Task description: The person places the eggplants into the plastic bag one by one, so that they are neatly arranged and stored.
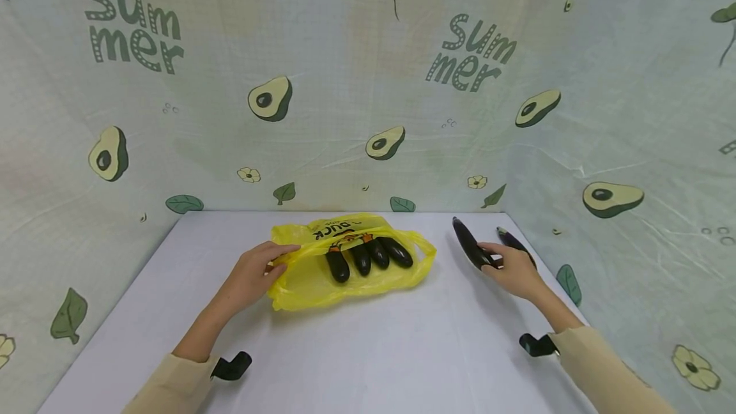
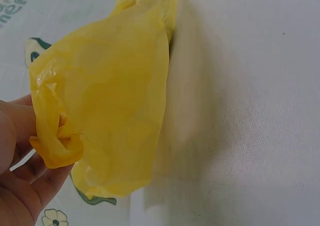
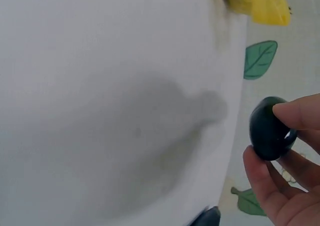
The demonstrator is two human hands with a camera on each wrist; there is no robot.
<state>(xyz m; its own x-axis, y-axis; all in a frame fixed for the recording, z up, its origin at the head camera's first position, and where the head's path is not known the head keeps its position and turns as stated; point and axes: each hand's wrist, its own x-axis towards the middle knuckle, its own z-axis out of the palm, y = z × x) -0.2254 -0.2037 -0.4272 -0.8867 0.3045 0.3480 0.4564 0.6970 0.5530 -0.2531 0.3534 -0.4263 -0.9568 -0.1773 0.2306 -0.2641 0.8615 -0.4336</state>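
My left hand pinches the left edge of a yellow plastic bag; in the left wrist view the gathered film of the bag lies between thumb and fingers. Several dark eggplants lie side by side inside the bag, their upper ends hidden under its printed flap. At the right, my right hand grips another eggplant near its rounded end, stem end pointing away. The right wrist view shows this eggplant end-on between thumb and fingers, raised over the table. One more eggplant lies just beyond that hand.
The white table has its far edge against a hanging cloth printed with avocados and leaves. The cloth also walls in the left and right sides. A small black device is strapped at each wrist.
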